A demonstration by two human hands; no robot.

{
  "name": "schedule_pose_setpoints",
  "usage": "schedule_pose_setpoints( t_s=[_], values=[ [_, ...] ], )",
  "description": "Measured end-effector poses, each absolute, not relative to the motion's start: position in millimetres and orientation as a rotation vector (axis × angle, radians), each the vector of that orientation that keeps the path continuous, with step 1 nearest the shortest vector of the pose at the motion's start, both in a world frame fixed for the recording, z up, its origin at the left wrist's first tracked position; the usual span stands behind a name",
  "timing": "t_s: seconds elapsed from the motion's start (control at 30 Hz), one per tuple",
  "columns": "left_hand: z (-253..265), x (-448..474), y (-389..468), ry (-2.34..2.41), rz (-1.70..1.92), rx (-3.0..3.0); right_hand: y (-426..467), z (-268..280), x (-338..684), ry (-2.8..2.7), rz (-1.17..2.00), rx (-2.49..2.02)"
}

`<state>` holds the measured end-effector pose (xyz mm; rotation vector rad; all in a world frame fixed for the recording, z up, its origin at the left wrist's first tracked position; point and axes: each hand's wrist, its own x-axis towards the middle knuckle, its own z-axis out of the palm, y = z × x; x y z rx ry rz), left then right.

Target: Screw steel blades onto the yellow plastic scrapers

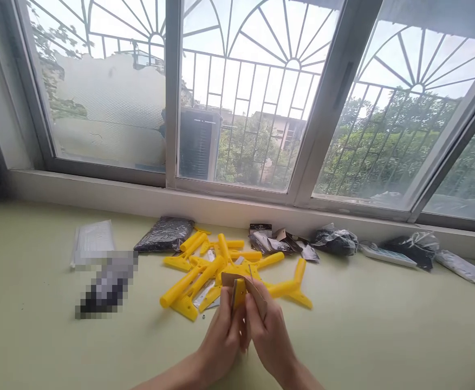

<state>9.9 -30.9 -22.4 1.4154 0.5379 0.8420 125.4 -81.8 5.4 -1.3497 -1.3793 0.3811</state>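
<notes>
pale desk (38, 336) by the window: both hands, left hand (223, 341) and right hand (272, 336), grip one yellow piece (239, 292) tight; best keep it steady.

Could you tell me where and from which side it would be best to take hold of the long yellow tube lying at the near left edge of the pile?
Grip the long yellow tube around mid-shaft, probably from above and the near left. That side faces open table, while its far end runs under the yellow pile.

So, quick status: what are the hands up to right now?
Both hands together: left hand and right hand each shut on the yellow plastic part with a brown flat piece. Pile of yellow plastic parts just beyond. Nothing blocking.
</notes>
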Motion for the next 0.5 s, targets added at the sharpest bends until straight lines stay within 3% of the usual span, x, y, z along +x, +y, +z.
schedule_pose_setpoints(
  t_s=[0.13, 0.5],
  values=[
    [-23, 9, -27, 0.576, 0.813, 1.331, -74, 19, 133, -1.617, 0.336, -1.320],
    [-20, 9, -20, 0.594, 0.778, 1.204, -87, -11, 206, -1.799, -0.463, -1.330]
  ],
)
